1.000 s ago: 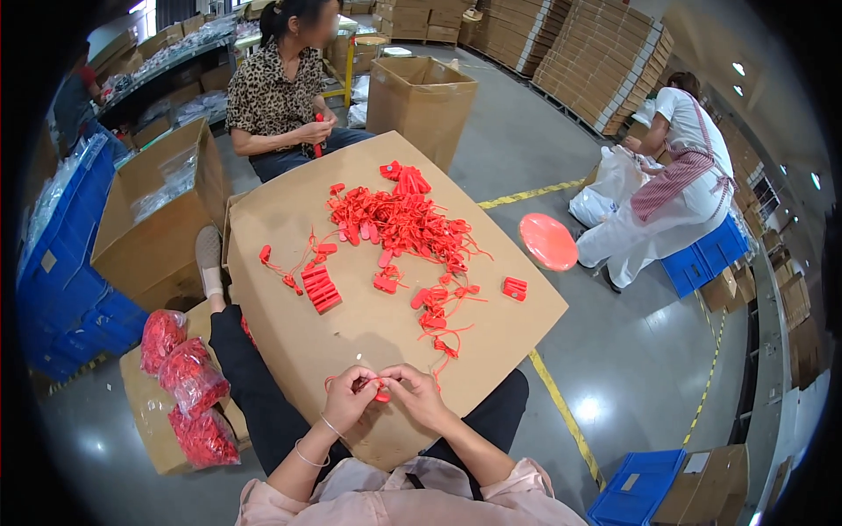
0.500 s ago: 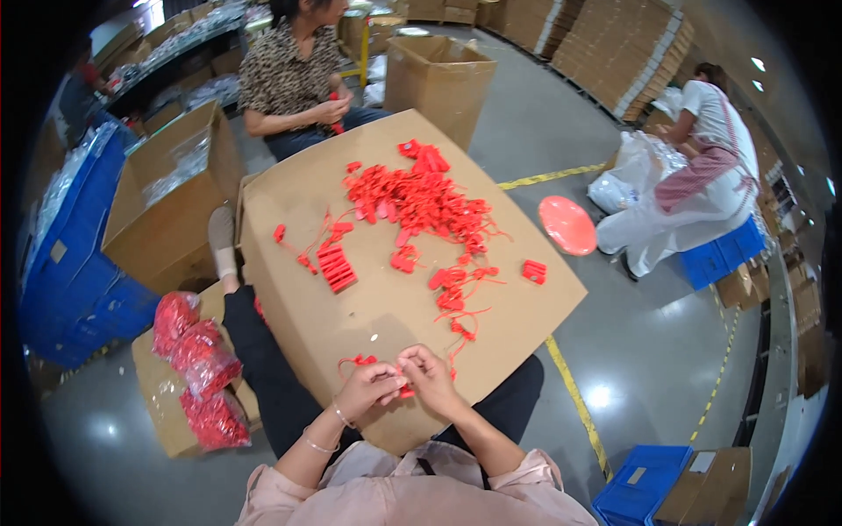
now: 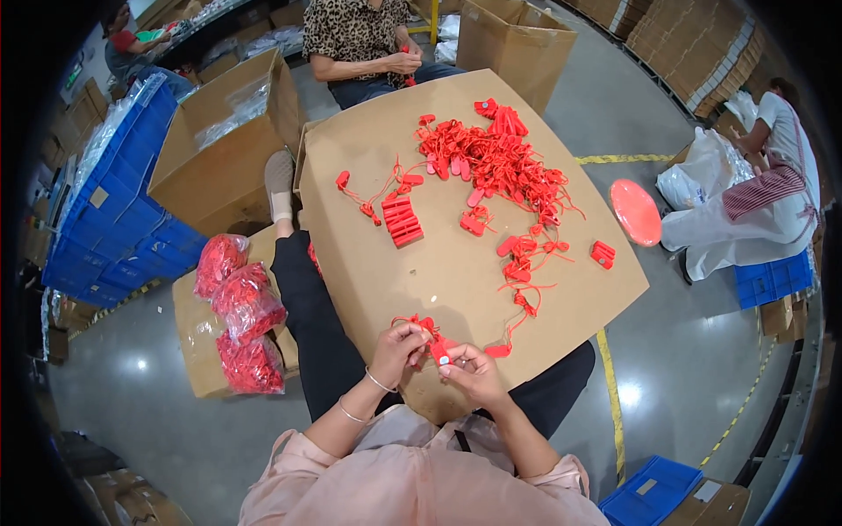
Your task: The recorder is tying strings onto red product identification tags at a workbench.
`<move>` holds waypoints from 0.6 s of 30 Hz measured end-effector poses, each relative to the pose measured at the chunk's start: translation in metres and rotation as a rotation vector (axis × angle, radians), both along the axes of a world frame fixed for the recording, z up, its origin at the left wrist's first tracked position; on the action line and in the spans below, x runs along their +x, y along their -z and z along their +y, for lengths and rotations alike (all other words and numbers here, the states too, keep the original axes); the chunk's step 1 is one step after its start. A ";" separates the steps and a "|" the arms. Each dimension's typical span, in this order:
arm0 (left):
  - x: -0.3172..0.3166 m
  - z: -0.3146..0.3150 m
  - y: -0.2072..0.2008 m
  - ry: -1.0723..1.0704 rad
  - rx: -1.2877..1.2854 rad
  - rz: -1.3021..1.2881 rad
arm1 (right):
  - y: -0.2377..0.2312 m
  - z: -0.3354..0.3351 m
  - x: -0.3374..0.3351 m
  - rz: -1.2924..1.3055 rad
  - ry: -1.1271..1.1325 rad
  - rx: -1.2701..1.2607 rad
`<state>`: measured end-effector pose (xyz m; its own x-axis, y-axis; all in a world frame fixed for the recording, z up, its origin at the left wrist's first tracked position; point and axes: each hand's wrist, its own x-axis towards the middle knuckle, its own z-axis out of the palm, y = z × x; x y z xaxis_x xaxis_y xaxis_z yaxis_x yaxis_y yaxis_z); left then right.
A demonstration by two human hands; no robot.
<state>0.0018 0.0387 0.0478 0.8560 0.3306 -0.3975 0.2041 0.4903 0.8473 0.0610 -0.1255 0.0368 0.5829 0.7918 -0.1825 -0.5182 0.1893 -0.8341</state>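
Observation:
Close to my body, at the near edge of the cardboard tabletop [image 3: 351, 202], my right hand [image 3: 478, 375] pinches a small red plastic piece [image 3: 439, 349] with a pale round dot on it. My left hand [image 3: 399, 355] is closed at the red cord [image 3: 424, 324] just beside that piece. Its fingertips partly hide what they grip. Farther off lies a tangled heap of red pieces and cords [image 3: 491, 158]. A neat row of red pieces [image 3: 402, 220] sits left of the heap, and a single red block [image 3: 602, 254] lies to the right.
Bags of red pieces [image 3: 250, 302] rest on a carton at my left. Across the table a seated person [image 3: 360, 53] handles a red piece. A red round stool top [image 3: 635, 213] stands to the right, and another person [image 3: 772, 167] bends over white bags. Blue crates [image 3: 132, 210] are stacked left.
The view has shifted, so the table sits farther right and higher. My hands have moved a little apart, and the red piece with its dot now shows between them.

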 end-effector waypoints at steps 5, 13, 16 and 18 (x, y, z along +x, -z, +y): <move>0.006 0.016 -0.007 0.133 0.054 0.005 | -0.023 -0.008 0.029 -0.290 -0.037 -0.155; 0.003 0.006 -0.012 0.321 -0.040 -0.097 | -0.029 0.004 0.047 -1.056 0.188 -0.581; 0.003 -0.002 -0.009 0.360 -0.056 -0.149 | -0.008 0.008 0.049 -0.528 0.321 -0.349; 0.002 -0.001 -0.010 0.371 -0.101 -0.112 | -0.004 0.008 0.049 -0.099 0.346 -0.110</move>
<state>0.0037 0.0375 0.0578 0.9497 -0.0448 -0.3100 0.2923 0.4828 0.8255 0.1105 -0.1174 0.0413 0.8316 0.5237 -0.1852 -0.3555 0.2456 -0.9018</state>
